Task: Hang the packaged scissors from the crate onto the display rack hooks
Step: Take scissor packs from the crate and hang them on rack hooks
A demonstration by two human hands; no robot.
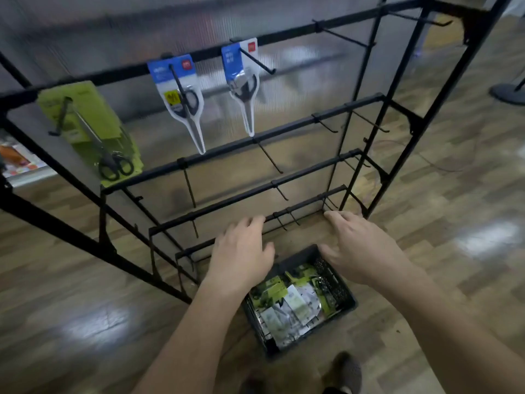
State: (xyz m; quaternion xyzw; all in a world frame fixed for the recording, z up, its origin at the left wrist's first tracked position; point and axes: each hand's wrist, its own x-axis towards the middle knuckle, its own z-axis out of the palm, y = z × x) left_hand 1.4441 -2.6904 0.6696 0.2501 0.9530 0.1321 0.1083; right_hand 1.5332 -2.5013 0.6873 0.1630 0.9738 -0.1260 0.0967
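At about 6 o'clock in the view, low on the floor, sits the dark grey plastic crate with holes in its sides. Inside it lies a loose heap of packaged scissors, some on green cards and some on white ones. There are many in there, and I cannot count them.

Both hands hang in the air just above the far end of the crate. The left hand is at about 10 o'clock from the crate. Its fingers are loose and a little spread, and it holds nothing. The right hand is at about 1 o'clock from the crate. It is flat with fingers spread, and it holds nothing too. Neither hand touches a pack.

Up at 12 o'clock stands the tall black metal display rack with rows of bars. Three packs hang on its top row. A big green card pack with black-handled scissors is at 10 o'clock. A blue-topped pack with a yellow sticker is at 11 o'clock, and a second blue-topped pack is just beside it on the right. The empty black hooks further right on the top row hold nothing, and so do all the hooks on the lower rows.

So the job looks only just begun: three packs are up, and the heap in the crate is left to hang. It looks like the hands are about to go down for the next pack.

Under it all is a shiny wooden floor. A grey shoe peeks in at 6 o'clock.
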